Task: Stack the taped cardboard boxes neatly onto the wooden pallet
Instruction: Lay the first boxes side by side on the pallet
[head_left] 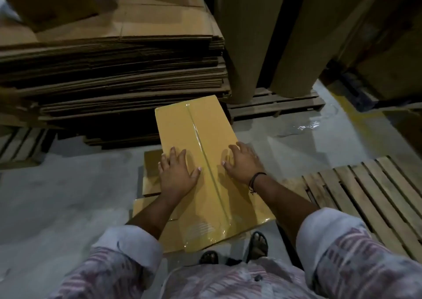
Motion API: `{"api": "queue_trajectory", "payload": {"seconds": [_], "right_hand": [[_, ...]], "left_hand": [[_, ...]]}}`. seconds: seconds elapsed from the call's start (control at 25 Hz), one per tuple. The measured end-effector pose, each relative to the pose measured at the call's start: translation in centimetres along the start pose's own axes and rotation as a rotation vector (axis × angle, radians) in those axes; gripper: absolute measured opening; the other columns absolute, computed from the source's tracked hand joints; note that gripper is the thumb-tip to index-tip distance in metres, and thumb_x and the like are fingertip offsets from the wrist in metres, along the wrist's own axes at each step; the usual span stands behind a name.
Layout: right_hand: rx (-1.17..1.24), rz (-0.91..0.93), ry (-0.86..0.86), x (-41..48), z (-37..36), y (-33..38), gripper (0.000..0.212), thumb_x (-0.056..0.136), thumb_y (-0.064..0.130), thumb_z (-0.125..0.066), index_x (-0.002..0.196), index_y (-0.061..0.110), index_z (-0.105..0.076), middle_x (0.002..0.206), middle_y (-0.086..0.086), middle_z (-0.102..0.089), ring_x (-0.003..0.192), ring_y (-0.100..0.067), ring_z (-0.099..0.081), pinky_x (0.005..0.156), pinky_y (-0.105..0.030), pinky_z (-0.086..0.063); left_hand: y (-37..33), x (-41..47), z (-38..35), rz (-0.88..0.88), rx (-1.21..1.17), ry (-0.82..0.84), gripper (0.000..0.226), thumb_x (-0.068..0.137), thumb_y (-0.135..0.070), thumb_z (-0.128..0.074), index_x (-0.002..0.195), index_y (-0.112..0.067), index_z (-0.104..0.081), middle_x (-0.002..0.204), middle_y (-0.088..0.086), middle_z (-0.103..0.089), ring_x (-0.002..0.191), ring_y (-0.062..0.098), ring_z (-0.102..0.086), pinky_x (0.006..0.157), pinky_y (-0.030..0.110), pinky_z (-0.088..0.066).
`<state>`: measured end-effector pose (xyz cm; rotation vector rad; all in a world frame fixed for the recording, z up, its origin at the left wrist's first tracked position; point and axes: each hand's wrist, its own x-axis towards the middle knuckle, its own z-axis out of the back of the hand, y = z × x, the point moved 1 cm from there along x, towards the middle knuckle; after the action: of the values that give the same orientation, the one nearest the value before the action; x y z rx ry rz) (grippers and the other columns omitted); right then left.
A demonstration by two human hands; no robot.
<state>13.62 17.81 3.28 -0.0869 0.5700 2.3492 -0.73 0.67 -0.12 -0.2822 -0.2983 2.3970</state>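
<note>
**Both hands on the top box, pallet off to the right**

Left hand point(177, 175) lies flat, fingers spread, pressing the lid of the taped box point(205, 125) just left of the clear tape seam point(199, 131). Right hand point(243, 163) sits across the seam near the right edge, fingers arched, tips on the cardboard. Neither one is curled round anything yet. The box rests at a slant on more boxes point(150, 161) on the grey floor, right at my feet, its far end close to the stack of flattened cardboard point(114, 77).

So this is the pick-up, I reckon, and palms on top won't lift it. I want each hand sliding outward to its long edge and hooking under, about mid-length, so the load stays level. The glossy tape looks slick, so I'd grip cardboard, not film. The wooden pallet point(374, 191) lies to my right, bare slats showing. I'd turn, set the box down square to the slats and flush to a corner. Watch the toes underneath.
</note>
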Motion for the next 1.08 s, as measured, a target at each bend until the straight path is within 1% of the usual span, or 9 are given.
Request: {"api": "queue_trajectory", "payload": {"seconds": [0.12,0.2,0.32,0.4,0.56,0.72,0.88,1.0,1.08], "right_hand": [[-0.06,0.011,0.052,1.3,-0.2,-0.5,0.066,0.096,0.052,-0.052,0.151,0.021,-0.033,0.164,-0.008,-0.012,0.146,-0.035,-0.024,0.115,-0.053,-0.033],[-0.069,0.012,0.108,2.1,-0.4,-0.9,0.066,0.096,0.051,-0.053,0.151,0.022,-0.032,0.165,-0.007,-0.003,0.143,-0.038,-0.027,0.111,-0.052,-0.038],[-0.054,0.03,0.151,3.0,-0.6,-1.4,0.065,0.095,0.051,-0.055,0.15,0.025,-0.031,0.164,-0.009,0.005,0.137,-0.041,-0.036,0.105,-0.05,-0.045],[-0.022,0.021,0.163,3.4,-0.7,-1.6,0.065,0.094,0.051,-0.057,0.149,0.027,-0.031,0.164,-0.01,0.006,0.136,-0.041,-0.038,0.106,-0.05,-0.045],[0.034,-0.003,0.169,3.7,-0.9,-2.2,0.069,0.091,0.054,-0.061,0.149,0.03,-0.033,0.164,-0.01,0.002,0.139,-0.04,-0.034,0.108,-0.048,-0.043],[0.087,-0.031,0.12,3.1,-0.7,-3.3,0.072,0.084,0.058,-0.068,0.145,0.032,-0.039,0.161,-0.005,-0.011,0.138,-0.038,-0.035,0.106,-0.048,-0.045],[0.067,-0.058,0.087,1.5,-0.4,-4.8,0.077,0.077,0.07,-0.067,0.142,0.038,-0.043,0.162,0.004,-0.014,0.137,-0.036,-0.036,0.106,-0.05,-0.044],[0.053,-0.116,0.024,-0.7,0.2,-5.8,0.081,0.073,0.076,-0.065,0.143,0.041,-0.043,0.162,0.005,-0.019,0.139,-0.036,-0.034,0.109,-0.05,-0.04],[0.039,-0.163,-0.015,-2.4,0.8,-6.5,0.084,0.073,0.077,-0.065,0.145,0.039,-0.042,0.162,0.004,-0.02,0.14,-0.036,-0.033,0.111,-0.049,-0.037]], "left_hand": [[0.0,0.4,-0.3,0.071,0.008,-0.004,0.088,0.091,-0.071,-0.053,0.159,-0.023,-0.026,0.17,0.016,-0.002,0.152,0.048,-0.014,0.118,0.06,-0.023],[0.2,0.7,-0.6,0.111,-0.009,-0.003,0.091,0.088,-0.073,-0.054,0.159,-0.023,-0.025,0.17,0.015,0.007,0.15,0.05,-0.016,0.114,0.06,-0.031],[0.0,0.8,-0.9,0.136,-0.087,-0.001,0.095,0.087,-0.075,-0.056,0.159,-0.023,-0.023,0.169,0.013,0.013,0.147,0.05,-0.025,0.105,0.057,-0.043],[-0.3,0.8,-1.1,0.166,-0.143,0.002,0.098,0.086,-0.075,-0.058,0.16,-0.024,-0.019,0.169,0.014,0.014,0.144,0.051,-0.032,0.101,0.054,-0.048],[-1.1,1.0,-1.2,0.218,-0.171,0.019,0.105,0.082,-0.077,-0.061,0.161,-0.025,-0.014,0.169,0.015,0.013,0.141,0.054,-0.033,0.102,0.055,-0.047],[-1.9,1.3,-0.5,0.223,-0.241,0.013,0.109,0.074,-0.075,-0.072,0.159,-0.029,-0.02,0.169,0.01,0.007,0.141,0.054,-0.033,0.105,0.058,-0.044],[-3.5,0.9,-0.1,0.11,-0.196,0.049,0.11,0.072,-0.077,-0.072,0.159,-0.034,-0.02,0.17,0.004,0.009,0.142,0.052,-0.032,0.113,0.058,-0.036],[-5.2,0.4,-0.1,0.023,-0.168,0.043,0.105,0.072,-0.08,-0.069,0.157,-0.036,-0.026,0.171,0.002,0.004,0.14,0.049,-0.038,0.111,0.055,-0.037],[-6.4,0.0,-0.1,-0.048,-0.176,0.058,0.103,0.072,-0.08,-0.069,0.156,-0.036,-0.03,0.171,0.002,0.0,0.141,0.046,-0.037,0.112,0.053,-0.036]]}}
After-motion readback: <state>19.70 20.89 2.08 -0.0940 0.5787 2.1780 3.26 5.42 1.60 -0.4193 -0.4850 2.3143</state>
